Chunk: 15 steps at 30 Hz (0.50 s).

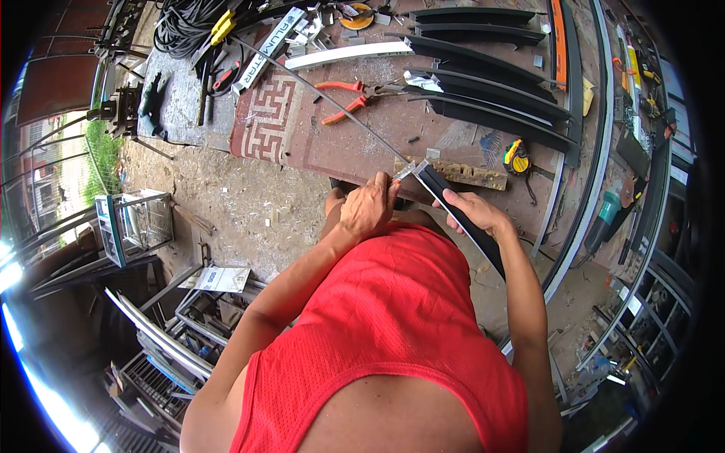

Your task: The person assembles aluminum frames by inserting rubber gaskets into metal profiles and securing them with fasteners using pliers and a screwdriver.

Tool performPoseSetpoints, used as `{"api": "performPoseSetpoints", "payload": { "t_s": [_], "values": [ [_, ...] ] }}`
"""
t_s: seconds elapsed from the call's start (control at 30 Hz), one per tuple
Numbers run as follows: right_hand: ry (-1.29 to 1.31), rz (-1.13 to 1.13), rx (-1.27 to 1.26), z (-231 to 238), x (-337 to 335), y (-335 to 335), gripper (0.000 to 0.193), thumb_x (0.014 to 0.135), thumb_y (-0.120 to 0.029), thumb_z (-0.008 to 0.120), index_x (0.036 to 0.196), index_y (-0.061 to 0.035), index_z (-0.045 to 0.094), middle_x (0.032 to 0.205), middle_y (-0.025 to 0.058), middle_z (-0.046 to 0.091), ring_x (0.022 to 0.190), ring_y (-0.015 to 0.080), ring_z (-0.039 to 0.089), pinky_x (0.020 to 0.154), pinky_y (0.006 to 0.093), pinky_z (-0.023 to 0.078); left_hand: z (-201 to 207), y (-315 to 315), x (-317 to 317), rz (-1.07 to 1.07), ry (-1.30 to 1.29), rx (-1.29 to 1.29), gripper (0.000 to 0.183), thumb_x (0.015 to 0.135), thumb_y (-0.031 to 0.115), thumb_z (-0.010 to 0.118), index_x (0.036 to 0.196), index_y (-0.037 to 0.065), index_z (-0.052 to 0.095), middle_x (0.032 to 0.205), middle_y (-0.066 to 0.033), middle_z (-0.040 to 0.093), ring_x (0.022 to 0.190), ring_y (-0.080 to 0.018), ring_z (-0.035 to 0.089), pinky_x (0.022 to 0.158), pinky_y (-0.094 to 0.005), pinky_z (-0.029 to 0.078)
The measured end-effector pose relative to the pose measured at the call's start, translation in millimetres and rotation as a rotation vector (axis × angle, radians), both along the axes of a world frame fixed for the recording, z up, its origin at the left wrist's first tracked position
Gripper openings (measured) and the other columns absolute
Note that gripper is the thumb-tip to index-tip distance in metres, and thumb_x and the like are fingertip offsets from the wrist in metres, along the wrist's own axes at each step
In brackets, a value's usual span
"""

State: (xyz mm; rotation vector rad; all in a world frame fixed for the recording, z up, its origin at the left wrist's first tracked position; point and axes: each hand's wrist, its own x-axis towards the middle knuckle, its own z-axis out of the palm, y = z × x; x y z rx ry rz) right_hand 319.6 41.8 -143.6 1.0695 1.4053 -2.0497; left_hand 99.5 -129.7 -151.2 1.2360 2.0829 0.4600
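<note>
My right hand [480, 213] is wrapped round a long black metal profile [472, 232] that slants from the bench edge down towards my right side. Beside the profile's far end, my left hand [368, 205] is closed, its fingers pressed together on a small silvery metal piece [405, 172]. A speck of orange shows by those fingertips; the rest of the grip is hidden. A long thin rod [332, 101] runs diagonally across the bench and ends close to the metal piece. Just beyond the profile's end lies a strip of rough wood [476, 175].
Orange-handled pliers [346, 101], a yellow tape measure [516, 158] and several black profiles [498, 113] lie on the bench. A coil of black cable [181, 30] is at far left. To the right are long rails [589, 196] and a teal power tool [604, 219].
</note>
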Motion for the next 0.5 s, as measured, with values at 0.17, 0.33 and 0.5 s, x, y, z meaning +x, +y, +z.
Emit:
{"api": "performPoseSetpoints", "payload": {
  "t_s": [0.17,0.33,0.5],
  "values": [
    [-0.01,0.007,-0.076,6,-1,6,0.07,0.099,-0.069,0.045,0.121,-0.0055,0.063,0.068,0.0026,0.059,0.056,0.0105,0.057,0.053,0.0266,0.049,0,3,3,0.016,0.025,-0.002,0.036,0.107,0.038,0.042,0.11,0.005,0.053,0.092,-0.0266,0.069,0.083,-0.0472,0.067,0.073,-0.0553,0.051],
    [-0.009,-0.002,-0.18,2,5,7,0.071,0.097,-0.071,0.047,0.12,-0.0054,0.064,0.069,0.0037,0.059,0.058,0.0125,0.059,0.054,0.0297,0.052,-1,1,4,0.035,0.021,-0.01,0.035,0.107,0.037,0.043,0.11,0.004,0.053,0.091,-0.0264,0.069,0.084,-0.0471,0.066,0.074,-0.0546,0.051],
    [-0.002,-0.012,-0.22,3,9,2,0.072,0.097,-0.071,0.047,0.12,-0.0048,0.064,0.068,0.0044,0.059,0.057,0.0131,0.059,0.053,0.0302,0.051,-2,-1,5,0.008,-0.004,-0.022,0.034,0.107,0.036,0.044,0.108,0.003,0.053,0.09,-0.0253,0.069,0.084,-0.0461,0.067,0.074,-0.0542,0.051]
  ]
}}
